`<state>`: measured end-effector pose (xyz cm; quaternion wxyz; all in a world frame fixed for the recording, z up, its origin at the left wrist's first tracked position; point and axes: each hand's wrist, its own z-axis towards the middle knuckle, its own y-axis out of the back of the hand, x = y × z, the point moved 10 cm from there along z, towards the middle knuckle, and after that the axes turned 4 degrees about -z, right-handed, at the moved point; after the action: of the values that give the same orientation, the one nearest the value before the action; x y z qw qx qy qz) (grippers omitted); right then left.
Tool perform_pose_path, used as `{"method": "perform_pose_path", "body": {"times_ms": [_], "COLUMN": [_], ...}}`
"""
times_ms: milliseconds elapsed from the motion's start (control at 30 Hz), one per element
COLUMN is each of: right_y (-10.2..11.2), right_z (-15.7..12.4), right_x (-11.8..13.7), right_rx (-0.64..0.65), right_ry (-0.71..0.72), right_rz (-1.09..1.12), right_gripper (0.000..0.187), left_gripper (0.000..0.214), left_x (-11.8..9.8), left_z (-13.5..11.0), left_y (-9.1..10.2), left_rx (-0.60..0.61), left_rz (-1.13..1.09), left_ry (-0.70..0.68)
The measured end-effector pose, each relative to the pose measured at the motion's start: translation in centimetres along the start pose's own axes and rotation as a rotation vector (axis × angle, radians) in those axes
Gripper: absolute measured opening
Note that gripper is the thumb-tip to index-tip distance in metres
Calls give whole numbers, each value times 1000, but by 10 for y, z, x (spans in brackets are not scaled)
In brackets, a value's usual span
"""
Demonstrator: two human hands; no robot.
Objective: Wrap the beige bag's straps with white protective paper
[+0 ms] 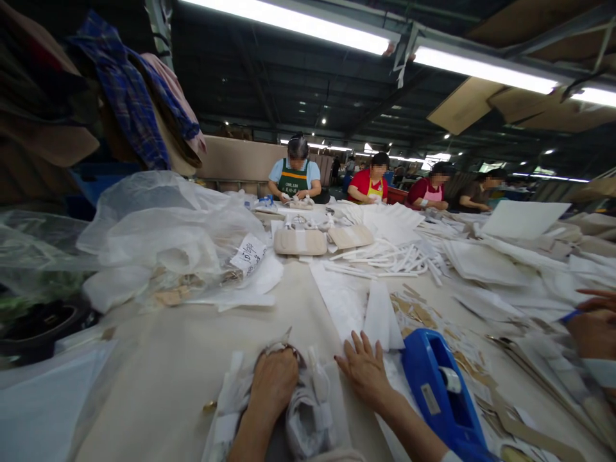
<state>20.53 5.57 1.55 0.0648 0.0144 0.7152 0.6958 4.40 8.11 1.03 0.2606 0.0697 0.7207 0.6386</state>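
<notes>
At the bottom centre my left hand [275,378] is closed, knuckles up, over a pale bag-like item [308,410] partly wrapped in white padding. A small pointed tip and a dark curved edge show beyond its fingers; what it grips is hidden. My right hand [366,373] lies palm down with its fingers spread, its fingertips at the lower edge of thin white sheets [382,314]. Just right of that hand stands a blue tape dispenser [440,385] with a white roll.
Beige padded items [301,242] and white strips [385,258] lie ahead. Clear plastic bags [168,224] pile up at left, paper sheets [491,263] at right. A co-worker's hand [594,327] is at the right edge; several people work across the table.
</notes>
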Motion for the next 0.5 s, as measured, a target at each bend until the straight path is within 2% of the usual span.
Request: {"method": "perform_pose_path", "body": {"times_ms": [100, 233, 333, 500], "right_y": [-10, -12, -18, -31], "right_z": [-15, -34, -50, -69], "right_x": [17, 25, 25, 21], "right_rx": [30, 25, -62, -249], "right_ry": [64, 194, 317, 425], "right_rz": [13, 41, 7, -61], "right_gripper": [43, 50, 53, 48], "left_gripper": [35, 37, 37, 36], "left_x": [1, 1, 0, 1], "left_z": [0, 1, 1, 4], "left_y": [0, 1, -1, -8], "left_rx": [5, 25, 39, 83], "left_rz": [-3, 0, 3, -19], "left_ry": [2, -8, -19, -54]}}
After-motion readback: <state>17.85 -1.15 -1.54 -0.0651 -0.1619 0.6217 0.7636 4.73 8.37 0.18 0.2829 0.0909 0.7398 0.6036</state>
